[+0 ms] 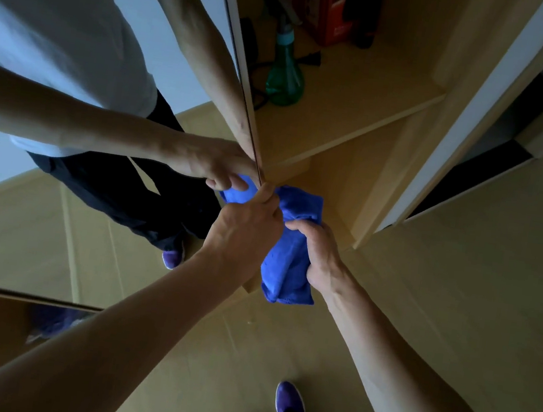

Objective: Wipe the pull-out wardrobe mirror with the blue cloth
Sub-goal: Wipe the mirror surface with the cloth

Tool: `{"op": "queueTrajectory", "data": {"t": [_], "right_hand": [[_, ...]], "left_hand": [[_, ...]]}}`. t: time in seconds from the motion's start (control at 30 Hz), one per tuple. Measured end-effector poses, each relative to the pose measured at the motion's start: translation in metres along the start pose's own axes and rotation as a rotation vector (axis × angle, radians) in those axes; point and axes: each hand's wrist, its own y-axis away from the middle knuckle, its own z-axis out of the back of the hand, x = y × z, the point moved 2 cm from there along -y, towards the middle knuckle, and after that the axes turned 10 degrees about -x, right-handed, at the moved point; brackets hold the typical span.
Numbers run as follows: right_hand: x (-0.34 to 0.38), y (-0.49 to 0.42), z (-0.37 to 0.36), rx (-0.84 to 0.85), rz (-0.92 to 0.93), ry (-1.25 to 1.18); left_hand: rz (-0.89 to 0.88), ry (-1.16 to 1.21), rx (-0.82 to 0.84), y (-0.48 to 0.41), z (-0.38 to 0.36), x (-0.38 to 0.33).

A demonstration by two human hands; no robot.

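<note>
The pull-out mirror (55, 212) fills the left half of the view and reflects my arms, shirt and legs. Its thin front edge runs from top centre down to where my hands meet. My left hand (243, 226) pinches that front edge of the mirror with thumb and fingers. My right hand (314, 251) grips the bunched blue cloth (286, 270), which hangs just right of the mirror edge. Part of the cloth shows as a reflection in the glass.
A green spray bottle (285, 76) stands on a wooden wardrobe shelf (364, 90) behind the mirror edge, with a black cable and a red box (327, 9) beyond. A white wardrobe panel (465, 110) rises at right. My purple shoes (289, 401) stand on the light wood floor.
</note>
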Motion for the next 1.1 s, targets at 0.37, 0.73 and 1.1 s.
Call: {"op": "queueTrajectory", "data": {"t": [0.37,0.73,1.1], "right_hand": [[-0.016,0.001,0.004,-0.077,-0.121,0.091],[0.065,0.033,-0.014,-0.027,0.068,0.170],[0.048,0.026,-0.011,-0.073,-0.013,0.292]], "left_hand": [[0.111,-0.085,-0.012,-0.030,0.078,0.025],[0.078,-0.158,0.004,-0.018,0.104,0.036],[-0.004,-0.175,-0.048,-0.009,0.104,0.041]]}}
